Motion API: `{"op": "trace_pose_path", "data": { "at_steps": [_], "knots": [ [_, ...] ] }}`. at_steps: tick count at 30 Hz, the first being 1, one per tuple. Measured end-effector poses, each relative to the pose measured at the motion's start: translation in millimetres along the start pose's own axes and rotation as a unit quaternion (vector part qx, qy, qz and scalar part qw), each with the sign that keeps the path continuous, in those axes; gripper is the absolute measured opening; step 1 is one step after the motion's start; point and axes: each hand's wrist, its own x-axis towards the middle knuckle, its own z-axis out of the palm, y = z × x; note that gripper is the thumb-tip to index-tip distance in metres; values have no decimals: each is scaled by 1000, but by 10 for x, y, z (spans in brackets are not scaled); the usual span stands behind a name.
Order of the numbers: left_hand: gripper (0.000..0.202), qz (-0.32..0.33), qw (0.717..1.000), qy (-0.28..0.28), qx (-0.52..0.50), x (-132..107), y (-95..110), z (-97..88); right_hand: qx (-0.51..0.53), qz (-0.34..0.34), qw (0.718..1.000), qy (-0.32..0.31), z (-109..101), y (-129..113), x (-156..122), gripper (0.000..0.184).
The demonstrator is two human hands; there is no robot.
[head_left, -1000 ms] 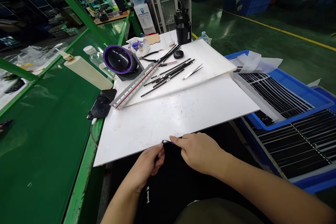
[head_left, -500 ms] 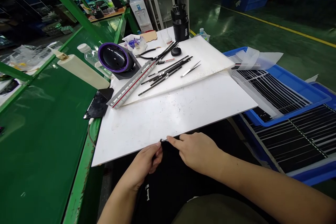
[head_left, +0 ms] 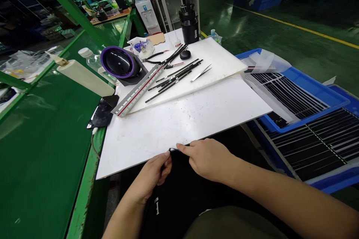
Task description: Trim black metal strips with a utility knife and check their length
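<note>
At the near edge of the white board (head_left: 137, 143), my left hand (head_left: 157, 171) is closed, thumb and finger pinching the end of a thin dark strip (head_left: 173, 149). Just to its right, my right hand (head_left: 207, 158) has its index finger stretched along that edge, the tip at the strip. Its other fingers are curled under, and what they hold is hidden. Farther back, several loose black strips (head_left: 175, 78) lie on a white foam sheet (head_left: 221, 65). Tweezers (head_left: 201, 73) rest to their right, and a triangular scale ruler (head_left: 137, 91) to their left.
Behind the ruler stands a purple-rimmed black device (head_left: 120, 62). Pliers (head_left: 154, 58), a small black case (head_left: 185, 55) and a black bottle (head_left: 189, 26) are farther back. Blue trays (head_left: 308, 93) with black strips sit at right; a dark phone-like slab (head_left: 102, 114) lies at left.
The whole view has shifted slightly, so things appear a little farther left. Both hands keep nearly the same pose at the board's edge, with slightly more of the strip showing between them.
</note>
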Motion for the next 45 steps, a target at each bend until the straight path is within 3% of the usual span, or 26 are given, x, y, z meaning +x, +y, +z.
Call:
{"op": "trace_pose_path", "data": {
  "at_steps": [12,24,40,45],
  "knots": [
    [40,-6,1000,11,3,4,-20,-15,-16,18,1000,-12,11,-23,7,55],
    [41,-4,1000,13,7,-8,-11,4,64,12,998,-17,-6,50,36,55],
    [42,-14,1000,17,-7,6,-37,5,3,23,999,-49,-54,-39,27,55],
    [41,-10,1000,17,-7,8,-38,-1,-19,22,999,-27,22,-56,-12,55]
  ]
}}
